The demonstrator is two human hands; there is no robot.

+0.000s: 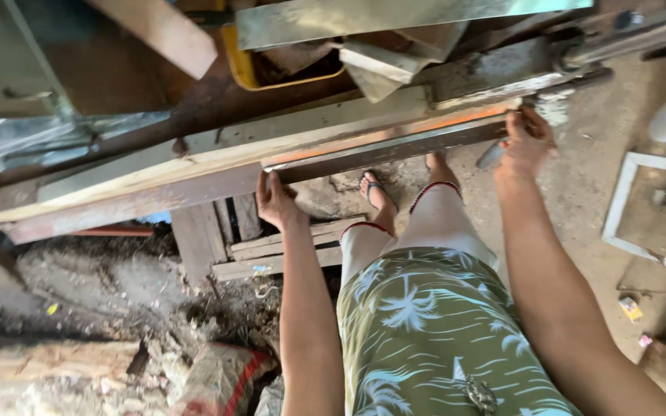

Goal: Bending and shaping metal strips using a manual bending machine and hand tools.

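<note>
patterned green shorts (425, 339) fill the foreground; beyond, a long metal strip (383, 150) is gripped at each end by left hand (275, 202) and right hand (528, 142), pressed along the wooden beam (194, 166), seemingly mid-positioning.

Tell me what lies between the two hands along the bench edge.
In the head view, a long dark metal strip spans from the left hand to the right hand, each gripping one end; nothing else sits between them on it.
</note>
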